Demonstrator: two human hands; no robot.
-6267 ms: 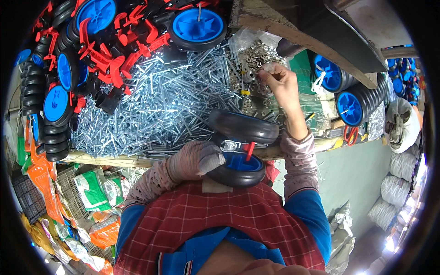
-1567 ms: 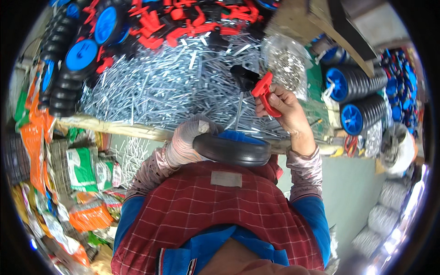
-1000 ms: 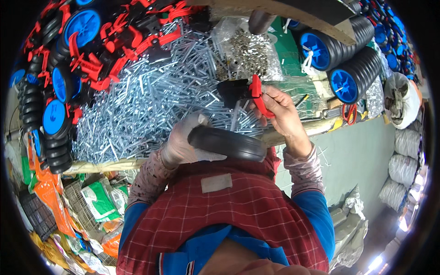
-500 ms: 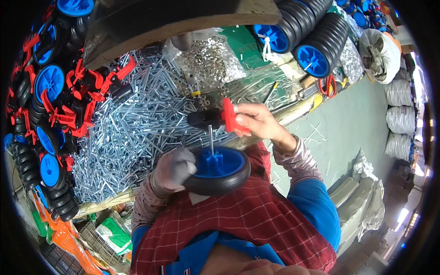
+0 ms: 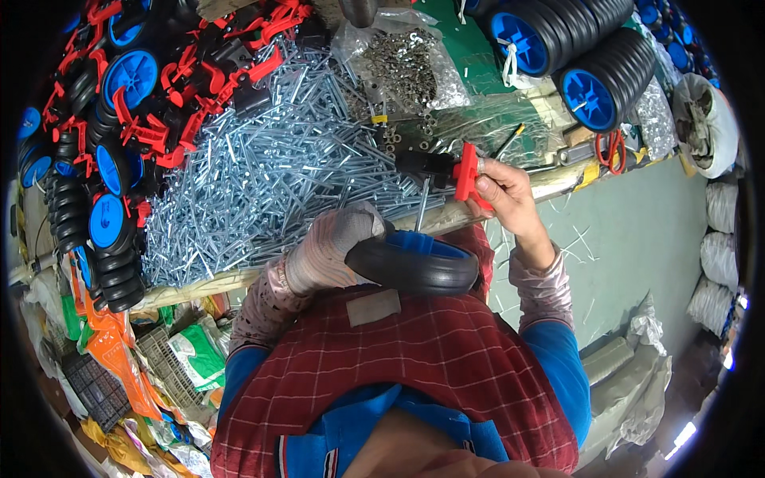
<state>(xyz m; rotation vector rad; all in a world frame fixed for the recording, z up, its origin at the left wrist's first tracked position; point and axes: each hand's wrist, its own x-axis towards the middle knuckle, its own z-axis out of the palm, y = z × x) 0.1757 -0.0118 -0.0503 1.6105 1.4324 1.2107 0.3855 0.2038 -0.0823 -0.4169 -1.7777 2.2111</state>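
Left hand: my gloved left hand (image 5: 339, 239) grips the black wheel (image 5: 414, 267) by the left side of its tyre, fingers wrapped over the rubber.
Right hand: my bare right hand (image 5: 502, 195) pinches a red bracket (image 5: 466, 171) between thumb and fingertips.
Wheel: I see it held close to my chest at the near edge of the worktop (image 5: 550, 179), its blue hub (image 5: 422, 243) facing up and away from me.
Bracket: it is joined to a black block (image 5: 426, 166) on its left, and both sit just above the wheel.
Bolt: a silver bolt (image 5: 422, 205) runs down from the block toward the hub; I cannot tell whether its tip is inside the hub.
Bolt heap: a wide pile of silver bolts (image 5: 263, 183) covers the worktop ahead of my hands.
Washers: a clear bag of small metal parts (image 5: 406, 68) lies beyond the bracket.
Spare parts: red brackets and black pieces (image 5: 199, 72) are heaped at the far left, with finished blue-hubbed wheels (image 5: 96, 223) stacked along the left edge.
Wheel rolls: rows of black wheels with blue hubs (image 5: 590, 64) lie at the far right.
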